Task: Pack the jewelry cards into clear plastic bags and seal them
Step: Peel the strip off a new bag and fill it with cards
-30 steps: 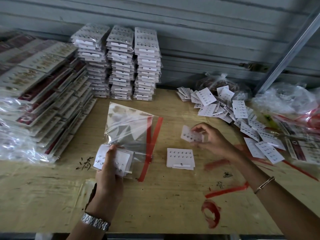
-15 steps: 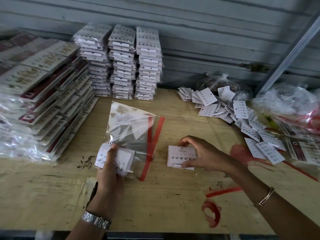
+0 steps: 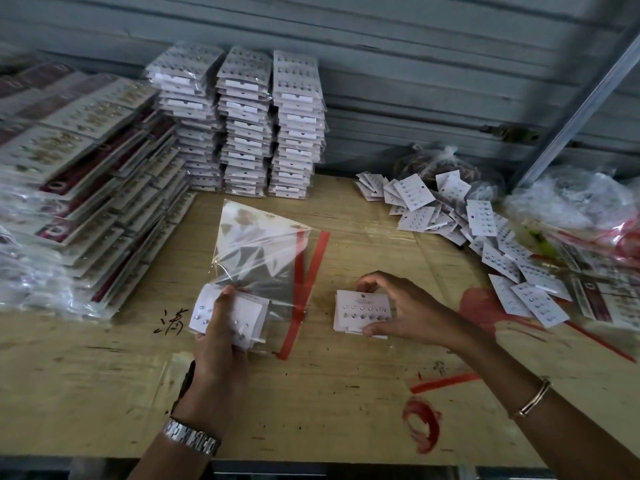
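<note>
My left hand (image 3: 218,334) grips a small stack of white jewelry cards (image 3: 251,315) together with the lower end of a clear plastic bag (image 3: 258,251) that has a red seal strip (image 3: 304,292). The bag lies flat on the wooden table and reaches away from me. My right hand (image 3: 401,306) is curled around a second small pile of white earring cards (image 3: 360,308) on the table, thumb at the near edge and fingers at the far edge. A loose heap of more cards (image 3: 481,220) lies at the right.
Three tall stacks of bagged cards (image 3: 246,123) stand against the back wall. Slanted rows of packed red-and-white cards (image 3: 83,174) fill the left side. Crumpled plastic bags (image 3: 568,202) sit at the far right. Red paint marks (image 3: 420,424) stain the table (image 3: 329,393) near me.
My right hand carried a card from mid-air down onto the small pile on the table and now clasps that pile. My left hand has stayed on its cards and the bag.
</note>
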The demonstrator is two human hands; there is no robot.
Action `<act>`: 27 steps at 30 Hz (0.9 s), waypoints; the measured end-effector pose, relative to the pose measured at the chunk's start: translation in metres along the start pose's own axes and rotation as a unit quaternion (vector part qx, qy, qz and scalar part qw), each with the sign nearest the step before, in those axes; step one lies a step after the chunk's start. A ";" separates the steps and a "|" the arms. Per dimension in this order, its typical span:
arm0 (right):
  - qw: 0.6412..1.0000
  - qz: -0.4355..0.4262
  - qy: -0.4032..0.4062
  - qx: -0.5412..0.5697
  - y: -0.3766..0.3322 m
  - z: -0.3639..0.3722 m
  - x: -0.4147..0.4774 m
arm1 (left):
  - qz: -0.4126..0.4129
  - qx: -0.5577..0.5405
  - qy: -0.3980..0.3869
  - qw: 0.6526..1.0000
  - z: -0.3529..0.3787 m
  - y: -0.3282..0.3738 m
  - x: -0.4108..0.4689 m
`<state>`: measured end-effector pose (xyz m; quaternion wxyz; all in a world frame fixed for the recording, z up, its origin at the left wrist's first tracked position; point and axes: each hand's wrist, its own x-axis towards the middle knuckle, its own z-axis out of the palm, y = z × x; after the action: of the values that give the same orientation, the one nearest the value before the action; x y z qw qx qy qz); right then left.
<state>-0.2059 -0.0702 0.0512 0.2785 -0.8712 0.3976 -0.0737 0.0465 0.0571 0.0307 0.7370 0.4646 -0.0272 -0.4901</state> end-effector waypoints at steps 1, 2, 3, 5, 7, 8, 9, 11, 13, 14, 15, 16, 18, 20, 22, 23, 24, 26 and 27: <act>1.000 0.001 -0.001 0.001 0.001 0.002 0.000 | 0.000 -0.002 -0.001 1.000 0.000 0.000 0.000; 1.000 0.002 0.000 0.001 0.001 0.003 0.000 | 0.003 -0.003 -0.002 1.000 0.001 0.001 -0.001; 1.000 0.002 0.002 0.000 0.002 0.005 -0.001 | 0.005 -0.004 0.000 1.000 0.002 0.001 -0.001; 1.000 0.000 0.008 0.000 0.004 0.006 -0.001 | 0.008 -0.004 0.005 1.000 0.002 0.002 -0.002; 1.000 -0.001 0.008 0.011 0.004 0.005 -0.001 | 0.005 -0.002 0.008 1.000 0.002 0.003 -0.002; 1.000 0.002 0.006 0.021 0.004 0.005 -0.001 | 0.002 0.001 0.009 1.000 0.002 0.003 -0.002; 1.000 0.006 0.003 0.029 0.004 0.004 -0.001 | 0.000 0.003 0.009 1.000 0.002 0.003 -0.003; 0.999 0.010 0.004 0.031 0.005 0.004 0.001 | 0.000 0.007 0.008 1.000 0.003 0.004 -0.003; 0.999 0.013 0.007 0.029 0.008 0.004 0.004 | 0.005 0.003 0.008 1.000 0.005 0.004 -0.004; 1.000 0.015 0.006 0.024 0.010 0.005 0.005 | 0.008 0.001 0.007 1.000 0.005 0.004 -0.004; 1.000 0.017 0.002 0.016 0.011 0.006 0.006 | 0.009 0.001 0.008 1.000 0.005 0.004 -0.004; 1.000 0.021 -0.003 0.008 0.013 0.008 0.008 | 0.010 0.001 0.008 1.000 0.005 0.004 -0.004; 0.999 0.034 -0.013 0.002 0.017 0.011 0.010 | 0.009 -0.008 0.007 1.000 0.005 0.005 -0.005; 0.999 0.042 -0.016 0.005 0.019 0.013 0.011 | 0.012 -0.013 0.007 1.000 0.006 0.005 -0.006; 0.999 0.048 -0.019 0.013 0.020 0.012 0.012 | 0.020 -0.005 0.005 1.000 0.008 0.006 -0.007; 0.998 0.049 -0.020 0.016 0.020 0.012 0.013 | 0.026 0.000 0.002 1.000 0.009 0.006 -0.007; 0.998 0.050 -0.020 0.016 0.019 0.012 0.013 | 0.030 0.000 -0.001 1.000 0.009 0.006 -0.008; 0.998 0.054 -0.024 0.019 0.017 0.011 0.013 | 0.026 -0.011 -0.003 1.000 0.009 0.006 -0.008; 0.998 0.054 -0.026 0.023 0.015 0.011 0.013 | 0.023 -0.015 -0.001 1.000 0.009 0.006 -0.008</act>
<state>-0.2037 -0.0830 0.0328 0.3117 -0.8436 0.4348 -0.0450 0.0420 0.0581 0.0436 0.7547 0.4524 -0.0311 -0.4742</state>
